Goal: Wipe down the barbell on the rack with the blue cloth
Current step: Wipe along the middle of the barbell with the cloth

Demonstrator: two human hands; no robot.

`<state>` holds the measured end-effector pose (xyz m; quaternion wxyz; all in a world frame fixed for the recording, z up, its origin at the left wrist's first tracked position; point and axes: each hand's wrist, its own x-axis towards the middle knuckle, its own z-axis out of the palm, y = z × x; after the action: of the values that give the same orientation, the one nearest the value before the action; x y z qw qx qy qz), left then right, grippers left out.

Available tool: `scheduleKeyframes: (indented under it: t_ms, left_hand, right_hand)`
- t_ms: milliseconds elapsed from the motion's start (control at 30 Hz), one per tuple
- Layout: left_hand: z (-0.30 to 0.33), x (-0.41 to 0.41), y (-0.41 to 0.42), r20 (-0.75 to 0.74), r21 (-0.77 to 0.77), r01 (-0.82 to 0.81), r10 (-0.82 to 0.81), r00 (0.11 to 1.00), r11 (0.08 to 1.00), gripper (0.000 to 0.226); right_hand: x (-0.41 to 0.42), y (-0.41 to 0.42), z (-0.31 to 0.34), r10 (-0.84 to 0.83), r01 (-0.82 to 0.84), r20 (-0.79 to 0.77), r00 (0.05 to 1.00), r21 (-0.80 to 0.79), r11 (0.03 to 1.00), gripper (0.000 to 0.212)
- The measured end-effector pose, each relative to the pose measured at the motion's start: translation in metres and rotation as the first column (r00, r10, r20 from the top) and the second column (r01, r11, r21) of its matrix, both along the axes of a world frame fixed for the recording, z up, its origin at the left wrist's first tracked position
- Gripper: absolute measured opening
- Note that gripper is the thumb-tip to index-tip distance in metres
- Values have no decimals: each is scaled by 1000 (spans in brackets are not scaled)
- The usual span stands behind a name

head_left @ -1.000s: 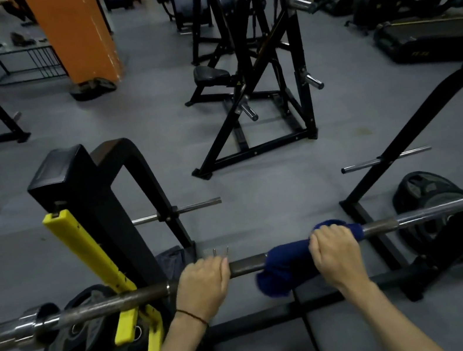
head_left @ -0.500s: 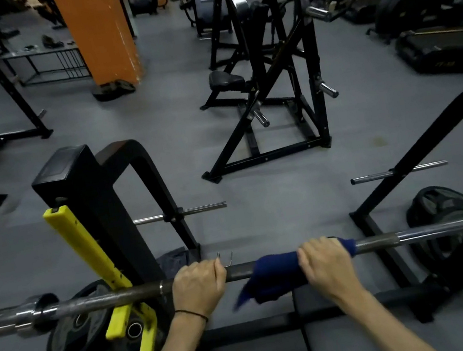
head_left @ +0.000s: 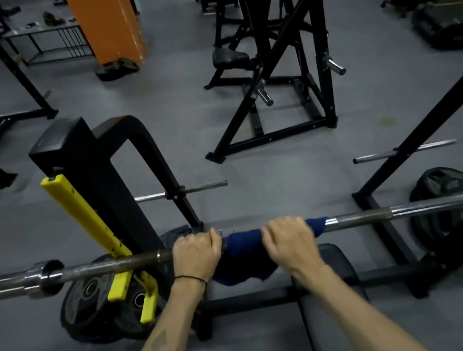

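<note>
On the rack, head view:
bar: the bar (head_left: 385, 213) lies level across the frame at your hand height, resting in the rack (head_left: 95, 180). Left sleeve end runs out of frame left; right end runs out of frame right.
cloth: the cloth (head_left: 243, 239) is wrapped over the bar's middle, between your two hands, with a loose tail hanging below the bar. Wrapped that way it likely contacts most of the bar's round at once.
right hand: your right hand (head_left: 289, 241) is curled over the cloth and bar, gripping both. A bit of blue sticks out past it on the right. This reads as the wiping hand.
left hand: your left hand (head_left: 196, 255) is curled round bare bar, just beside the cloth's left edge, touching or nearly so. Probably there to steady the bar so it doesn't roll in the hooks.
hooks: the yellow liner (head_left: 86, 219) on the left upright sits just left of your left hand; bar crosses in front of it.
bench: the pad (head_left: 326, 279) sits below your right forearm.
floor: plates (head_left: 92, 305) lean by the left upright, another plate (head_left: 445, 199) at right behind the bar.
judgement: mid-wipe on the centre section. Both outer stretches look not yet covered by the cloth; can't tell if they're clean.
</note>
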<state>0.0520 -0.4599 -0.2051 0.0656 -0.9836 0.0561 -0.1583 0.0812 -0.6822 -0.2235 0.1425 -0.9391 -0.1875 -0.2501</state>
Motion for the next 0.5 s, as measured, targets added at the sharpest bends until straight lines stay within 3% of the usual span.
scheduleKeyframes:
  t_ms: [167,267,400,500]
  left_hand:
    - [-8,-3,-5,24,71,-30,29,999,997,24]
    - [-2,-4,-10,7,14,-113,113,994,993,3]
    - [-1,-7,-22,-15,-157,-166,165,986,974,41]
    - [-8,-13,-31,-9,-195,-102,102,995,976,35]
  right_hand:
    - [1,-63,2,-166,168,-32,986,53,984,36]
    - [-4,-19,-2,-328,338,-88,941,148,929,35]
    - [-23,58,-4,-133,143,-93,987,118,983,30]
    - [-27,57,1,17,-14,-60,998,51,999,31]
